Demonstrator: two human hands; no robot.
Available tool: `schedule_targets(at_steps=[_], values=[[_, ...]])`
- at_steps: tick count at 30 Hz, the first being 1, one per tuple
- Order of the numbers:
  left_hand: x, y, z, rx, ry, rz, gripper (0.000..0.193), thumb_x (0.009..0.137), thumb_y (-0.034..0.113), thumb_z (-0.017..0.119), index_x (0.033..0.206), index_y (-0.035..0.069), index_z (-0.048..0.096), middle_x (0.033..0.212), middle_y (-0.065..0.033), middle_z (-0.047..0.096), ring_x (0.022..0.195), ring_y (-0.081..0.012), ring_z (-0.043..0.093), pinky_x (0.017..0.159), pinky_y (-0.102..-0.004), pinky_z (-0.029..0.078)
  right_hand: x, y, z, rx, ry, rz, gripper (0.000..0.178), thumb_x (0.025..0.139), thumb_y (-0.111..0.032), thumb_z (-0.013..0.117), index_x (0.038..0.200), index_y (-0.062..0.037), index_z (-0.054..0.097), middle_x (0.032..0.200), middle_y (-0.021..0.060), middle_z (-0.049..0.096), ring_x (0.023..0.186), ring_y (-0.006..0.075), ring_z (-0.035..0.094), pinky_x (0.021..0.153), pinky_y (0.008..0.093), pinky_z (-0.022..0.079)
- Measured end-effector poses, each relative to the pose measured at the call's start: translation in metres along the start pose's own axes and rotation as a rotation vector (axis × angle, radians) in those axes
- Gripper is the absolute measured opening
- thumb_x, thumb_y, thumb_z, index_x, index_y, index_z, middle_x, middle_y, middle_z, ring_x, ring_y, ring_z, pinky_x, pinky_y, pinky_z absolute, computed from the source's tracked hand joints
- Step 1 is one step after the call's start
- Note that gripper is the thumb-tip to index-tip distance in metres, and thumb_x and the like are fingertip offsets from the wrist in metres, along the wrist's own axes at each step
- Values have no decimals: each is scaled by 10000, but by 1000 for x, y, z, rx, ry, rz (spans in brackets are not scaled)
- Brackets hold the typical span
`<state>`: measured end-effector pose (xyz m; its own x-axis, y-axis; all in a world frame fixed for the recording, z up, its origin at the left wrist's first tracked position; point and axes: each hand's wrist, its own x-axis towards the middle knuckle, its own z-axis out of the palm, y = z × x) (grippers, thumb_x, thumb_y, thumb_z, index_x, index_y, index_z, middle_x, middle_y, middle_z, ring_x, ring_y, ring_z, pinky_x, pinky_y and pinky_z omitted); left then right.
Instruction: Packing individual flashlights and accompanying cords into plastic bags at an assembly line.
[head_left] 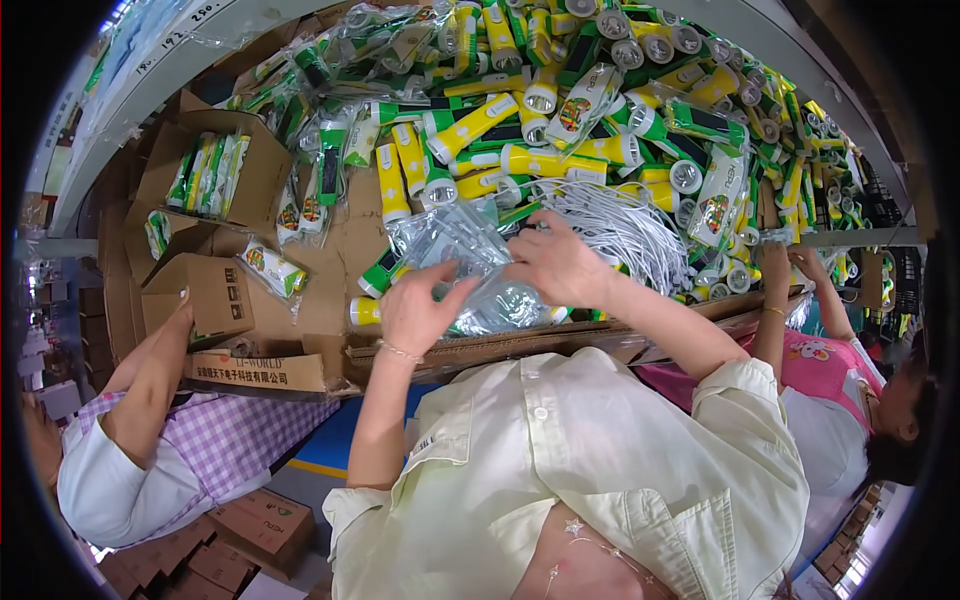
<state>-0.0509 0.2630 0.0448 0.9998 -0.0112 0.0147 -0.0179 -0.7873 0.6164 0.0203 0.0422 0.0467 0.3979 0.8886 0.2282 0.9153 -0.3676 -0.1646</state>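
Observation:
A pile of clear plastic bags (455, 238) lies in front of me at the near side of the worktop. My left hand (420, 308) is at the bags' left side, its thumb and fingers bent and closed on the plastic. From the right, my right hand (562, 264) pinches the same bags with curled fingers. Its fingertips are partly hidden. More clear plastic (505, 303) spreads below and between my hands. Right beside my right hand is a heap of white cables (625, 225). Yellow and green flashlights (570, 163) lie just beyond the bags.
Many flashlights, some bagged (715, 200), fill the far and right side. An open carton (262, 180) with packed flashlights stands at left. A co-worker's hand (183, 308) touches a smaller box (205, 290); another co-worker's hands (775, 258) work at right. A cardboard edge (450, 365) runs before me.

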Motion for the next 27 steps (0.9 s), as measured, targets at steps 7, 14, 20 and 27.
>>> schedule_targets(at_steps=[7,14,20,27], values=[[9,-2,10,74,2,-71,157,767,218,654,831,81,694,785,-91,661,714,-311,618,624,-378,475,12,7,-7,39,47,18,242,615,-82,602,855,-113,597,807,14,498,841,172,530,909,394,353],[13,-31,6,165,96,-187,147,753,180,633,860,87,671,811,-131,652,719,-327,628,628,-396,492,27,17,-5,2,-138,-19,191,626,-144,625,816,-121,629,767,15,521,819,177,540,932,399,346],[5,-70,-13,104,21,-502,156,776,187,608,823,57,681,736,-196,643,708,-367,631,666,-427,505,46,113,24,1096,-194,348,198,763,-264,686,872,-100,705,825,75,640,876,246,596,958,383,361],[12,-58,-8,14,146,-507,257,757,239,696,692,-7,657,584,-157,604,534,-306,608,526,-373,457,113,187,83,-384,-13,211,444,702,-280,724,1088,-121,573,1049,61,568,876,225,595,744,345,474]])
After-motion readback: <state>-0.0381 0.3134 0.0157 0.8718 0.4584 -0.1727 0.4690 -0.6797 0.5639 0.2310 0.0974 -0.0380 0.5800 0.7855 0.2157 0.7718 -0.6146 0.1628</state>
